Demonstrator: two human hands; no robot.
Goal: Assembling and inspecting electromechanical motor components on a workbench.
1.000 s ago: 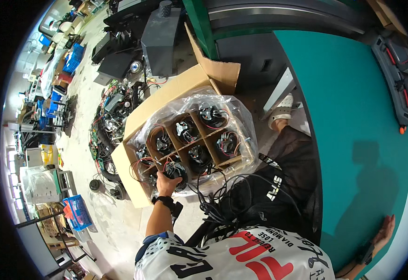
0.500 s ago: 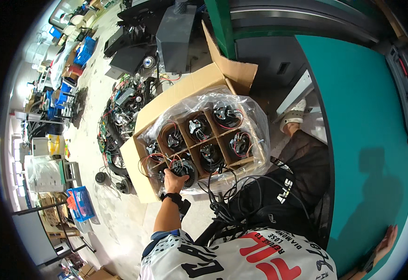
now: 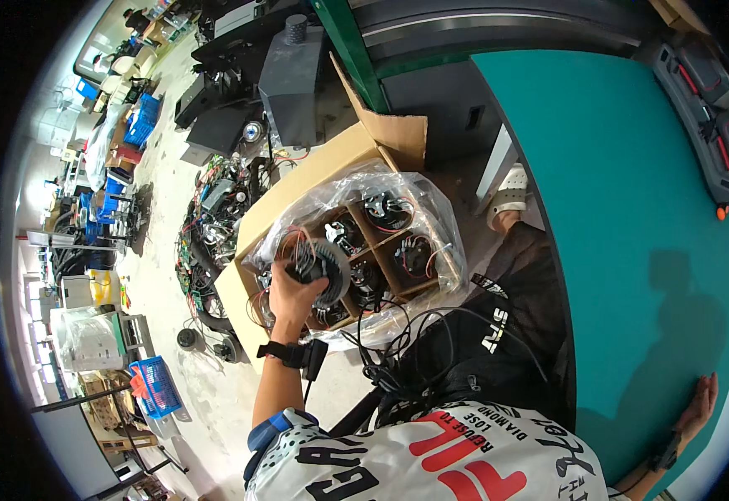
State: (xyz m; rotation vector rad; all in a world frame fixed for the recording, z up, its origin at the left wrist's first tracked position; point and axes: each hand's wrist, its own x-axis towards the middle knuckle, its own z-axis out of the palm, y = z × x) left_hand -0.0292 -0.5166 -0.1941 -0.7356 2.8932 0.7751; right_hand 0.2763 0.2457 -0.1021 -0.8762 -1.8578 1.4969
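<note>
Above the open cardboard box point(image 3: 268, 200), my left hand point(image 3: 291, 294) is closed round a black blower motor point(image 3: 331, 265). This motor has a ribbed round fan wheel and thin red and pale wires. The wheel looks blurred by motion and covers part of the box. Beneath it, cardboard dividers point(image 3: 389, 271) split the box into compartments, several of which hold similar black motors point(image 3: 388, 210) with wires. A clear plastic liner point(image 3: 448, 225) bunches round the inside. Far off to the right, my right hand point(image 3: 698, 409) lies with fingers stretched out on the green tabletop point(image 3: 539, 108).
Black cables point(image 3: 389, 355) hang by my lap, near the box. Left of the box lies a heap of wires and electronic parts point(image 3: 214, 200), with round black parts point(image 3: 189, 339) on the floor. A grey metal housing point(image 3: 292, 92) stands beyond. A black-and-red case point(image 3: 711, 117) sits on the table.
My left hand has raised the blower motor out of its near-left compartment and now holds it over the box. My right hand stays on the table. The whole view has shifted slightly.
</note>
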